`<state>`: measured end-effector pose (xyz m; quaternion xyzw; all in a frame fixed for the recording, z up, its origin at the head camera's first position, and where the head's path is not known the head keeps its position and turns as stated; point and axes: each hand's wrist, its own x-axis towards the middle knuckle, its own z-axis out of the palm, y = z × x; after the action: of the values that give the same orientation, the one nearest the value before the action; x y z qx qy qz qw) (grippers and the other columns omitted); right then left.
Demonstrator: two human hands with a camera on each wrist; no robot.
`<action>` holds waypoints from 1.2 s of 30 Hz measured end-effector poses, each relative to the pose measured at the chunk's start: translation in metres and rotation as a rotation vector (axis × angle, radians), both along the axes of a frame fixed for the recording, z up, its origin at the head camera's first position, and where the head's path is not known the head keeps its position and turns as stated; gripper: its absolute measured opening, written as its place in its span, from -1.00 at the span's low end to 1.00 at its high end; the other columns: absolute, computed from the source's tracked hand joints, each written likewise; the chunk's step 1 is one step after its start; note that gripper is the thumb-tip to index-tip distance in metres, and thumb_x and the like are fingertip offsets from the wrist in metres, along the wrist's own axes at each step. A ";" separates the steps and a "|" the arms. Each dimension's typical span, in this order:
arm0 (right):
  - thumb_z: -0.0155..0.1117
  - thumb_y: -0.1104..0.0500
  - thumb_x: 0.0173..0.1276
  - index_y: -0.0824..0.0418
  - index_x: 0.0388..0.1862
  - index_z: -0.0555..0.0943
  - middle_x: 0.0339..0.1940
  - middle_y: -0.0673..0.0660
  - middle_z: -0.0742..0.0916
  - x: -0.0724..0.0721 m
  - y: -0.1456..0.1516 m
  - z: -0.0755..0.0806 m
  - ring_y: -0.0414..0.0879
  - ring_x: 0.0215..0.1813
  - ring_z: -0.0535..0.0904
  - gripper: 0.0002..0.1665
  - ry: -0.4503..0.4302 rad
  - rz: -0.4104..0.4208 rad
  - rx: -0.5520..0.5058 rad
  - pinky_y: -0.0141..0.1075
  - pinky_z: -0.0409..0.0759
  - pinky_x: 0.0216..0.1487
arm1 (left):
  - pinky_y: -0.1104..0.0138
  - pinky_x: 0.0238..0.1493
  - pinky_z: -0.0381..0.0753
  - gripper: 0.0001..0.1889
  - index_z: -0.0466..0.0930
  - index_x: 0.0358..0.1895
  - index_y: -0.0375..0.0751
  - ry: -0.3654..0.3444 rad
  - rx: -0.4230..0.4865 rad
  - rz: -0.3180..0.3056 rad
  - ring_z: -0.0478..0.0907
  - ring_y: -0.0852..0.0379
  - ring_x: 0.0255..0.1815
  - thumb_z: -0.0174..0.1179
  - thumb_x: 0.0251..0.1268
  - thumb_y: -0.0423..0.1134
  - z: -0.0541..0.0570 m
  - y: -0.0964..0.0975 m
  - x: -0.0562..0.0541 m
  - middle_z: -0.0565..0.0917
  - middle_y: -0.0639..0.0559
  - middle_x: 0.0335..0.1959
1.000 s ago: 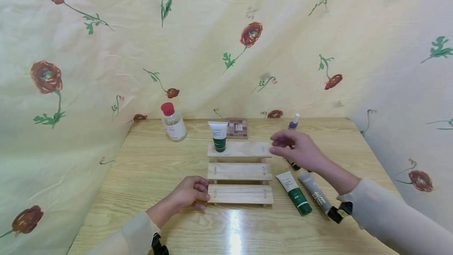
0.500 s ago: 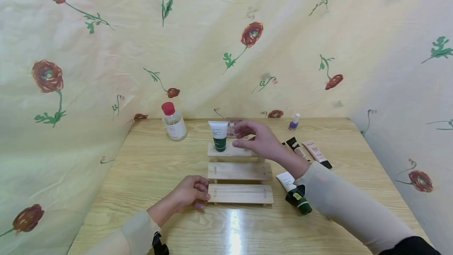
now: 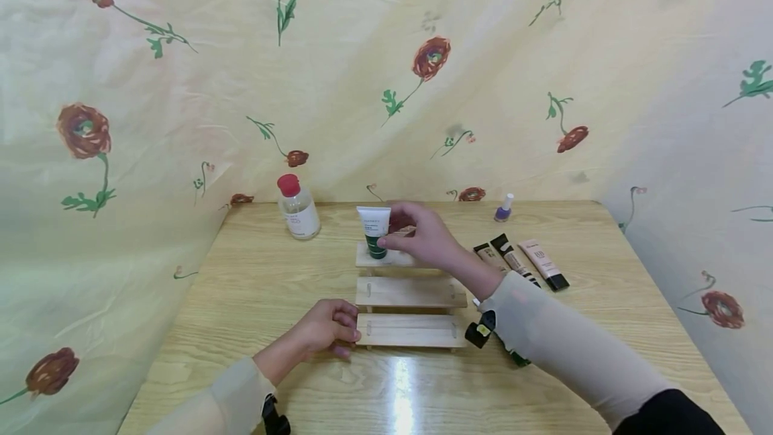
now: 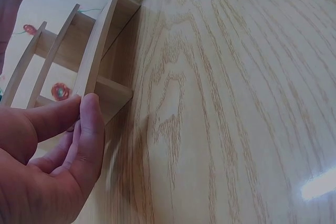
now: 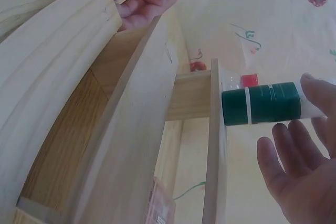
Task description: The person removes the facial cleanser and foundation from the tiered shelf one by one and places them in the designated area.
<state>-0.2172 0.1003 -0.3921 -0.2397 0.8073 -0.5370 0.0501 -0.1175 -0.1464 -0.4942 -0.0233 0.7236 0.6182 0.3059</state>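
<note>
A three-tier wooden display stand [image 3: 410, 334] stands mid-table. My left hand [image 3: 326, 327] pinches the left end of its lowest tier between thumb and fingers, as the left wrist view also shows with the wooden stand [image 4: 97, 51] at the fingertips. On the top tier a white and green squeeze tube [image 3: 374, 221] stands upright on its cap. Beside it is my right hand [image 3: 423, 237], its thumb overlapping the tube's right side. In the right wrist view the thumb lies along the tube [image 5: 268, 103], while the other fingers of the right hand [image 5: 304, 166] are spread below it.
At the back left stands a clear bottle with a red cap [image 3: 300, 217]. A purple nail polish bottle [image 3: 504, 210] is at the back right. Several tubes, including a pink one [image 3: 543, 264], lie right of the stand. A palette [image 5: 160, 205] lies behind the stand.
My right hand has moved left from beyond the stand's right end to the tube on the top tier. The left hand has stayed at the lowest tier.
</note>
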 end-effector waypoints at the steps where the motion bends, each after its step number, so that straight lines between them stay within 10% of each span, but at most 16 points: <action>1: 0.59 0.23 0.21 0.23 0.12 0.62 -0.02 0.15 0.77 0.000 -0.001 0.000 0.04 0.01 0.71 -0.49 0.000 -0.003 0.003 -0.10 0.77 0.03 | 0.16 -0.35 0.84 -0.54 0.47 0.19 -0.44 -0.001 0.001 0.000 0.67 0.03 -0.31 0.37 0.25 -0.52 0.000 0.000 0.000 0.58 -0.14 -0.20; 22: 0.51 0.21 0.32 0.18 0.05 0.65 -0.05 0.12 0.77 0.001 -0.003 -0.005 0.01 -0.02 0.71 -0.65 0.004 -0.050 -0.002 -0.10 0.74 -0.02 | 0.16 -0.34 0.84 -0.55 0.47 0.18 -0.44 0.001 0.008 -0.006 0.66 0.03 -0.30 0.38 0.25 -0.52 -0.004 -0.001 -0.002 0.58 -0.13 -0.20; 36: 0.48 0.09 0.37 0.07 0.10 0.64 0.01 0.04 0.75 0.022 0.045 0.025 -0.04 0.06 0.67 -0.64 0.012 -0.121 0.039 -0.12 0.73 0.01 | 0.17 -0.34 0.84 -0.53 0.46 0.18 -0.46 0.014 0.020 0.000 0.66 0.02 -0.30 0.38 0.23 -0.53 -0.006 -0.001 -0.001 0.57 -0.14 -0.20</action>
<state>-0.1955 0.1457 -0.3670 -0.1927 0.8308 -0.5218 0.0173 -0.1185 -0.1478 -0.5006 -0.0159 0.7194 0.6256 0.3013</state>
